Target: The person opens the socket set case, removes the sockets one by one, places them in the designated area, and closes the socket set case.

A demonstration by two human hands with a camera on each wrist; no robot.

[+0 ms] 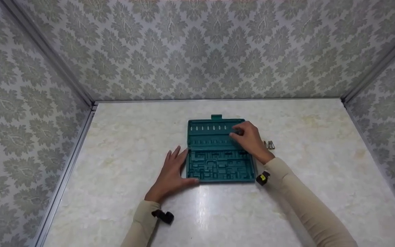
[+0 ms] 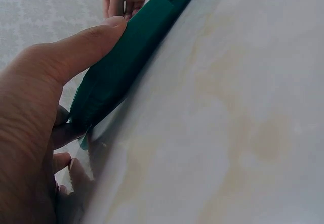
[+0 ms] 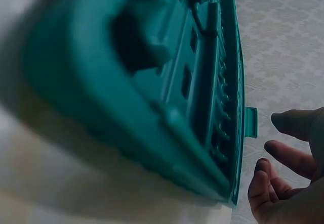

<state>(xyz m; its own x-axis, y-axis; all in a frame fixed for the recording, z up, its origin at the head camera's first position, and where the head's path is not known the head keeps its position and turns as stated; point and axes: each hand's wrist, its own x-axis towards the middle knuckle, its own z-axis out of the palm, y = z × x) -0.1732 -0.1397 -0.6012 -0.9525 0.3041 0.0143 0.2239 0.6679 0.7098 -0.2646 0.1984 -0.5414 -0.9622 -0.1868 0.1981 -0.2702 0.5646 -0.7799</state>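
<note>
An open teal plastic case (image 1: 218,164) lies flat, its lid folded back and its base full of moulded compartments. Several small pale pieces (image 1: 208,128) stand in a row across the lid. My left hand (image 1: 173,171) rests at the near left corner, thumb along the front rim and fingers spread beside the left wall. Over the lid's right end hovers my right hand (image 1: 249,136); in the right wrist view its fingers (image 3: 293,158) are apart with nothing visible between them. Part of the lid is hidden beneath it.
Several small metal pieces (image 1: 269,144) lie on the marbled white table (image 1: 122,137) just right of the case. The lid's latch tab (image 1: 216,117) sticks out at the far side. Patterned walls (image 1: 197,51) enclose the table at the back and both sides.
</note>
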